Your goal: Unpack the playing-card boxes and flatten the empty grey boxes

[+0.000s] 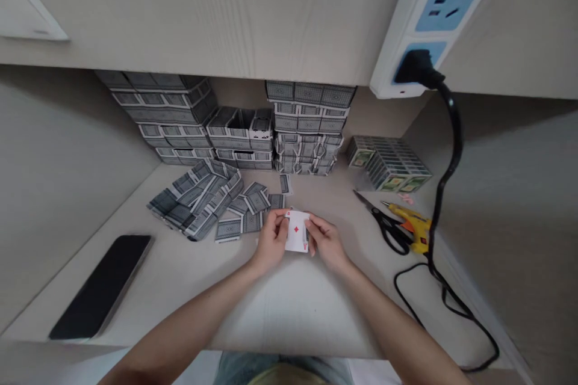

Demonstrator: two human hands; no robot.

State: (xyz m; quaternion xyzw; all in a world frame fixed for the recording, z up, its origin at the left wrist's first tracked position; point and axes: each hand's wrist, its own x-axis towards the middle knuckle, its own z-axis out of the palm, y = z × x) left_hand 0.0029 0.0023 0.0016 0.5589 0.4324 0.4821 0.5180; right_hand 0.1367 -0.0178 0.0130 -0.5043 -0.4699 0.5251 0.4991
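Over the middle of the table (289, 313), the left hand (272, 239) and the right hand (329, 243) hold a playing card (297, 230), each grip pinched on one long side. Along the back edge, card boxes (309, 120) stand stacked and look finished; towards the left, a card tray (226, 192) looks formed too. The loose cards (256, 201) beside it seem unused, so the work appears partly done, though how much is left I cannot tell. The held card lies diamond face up, its long axis running from front edge towards back edge, one letter at its near right corner
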